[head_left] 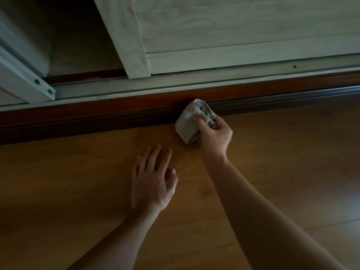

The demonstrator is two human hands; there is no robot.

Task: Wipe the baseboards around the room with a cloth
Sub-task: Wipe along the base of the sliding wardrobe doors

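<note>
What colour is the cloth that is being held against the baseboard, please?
Light grey, seen in the head view: the cloth is bunched in the right hand.

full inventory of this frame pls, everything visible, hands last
cloth: 1, pale grey, bunched, pressed against the baseboard where it meets the floor
baseboard: 1, dark reddish brown, runs across the whole frame
floor: 1, orange-brown wood, lower half
sliding door: 1, pale wood, top right
door track: 1, pale, just above the baseboard
white frame bar: 1, white, two screws, far left
left hand: 1, bare, fingers spread, low over the floor, contact unclear
right hand: 1, bare, grips the cloth
</note>
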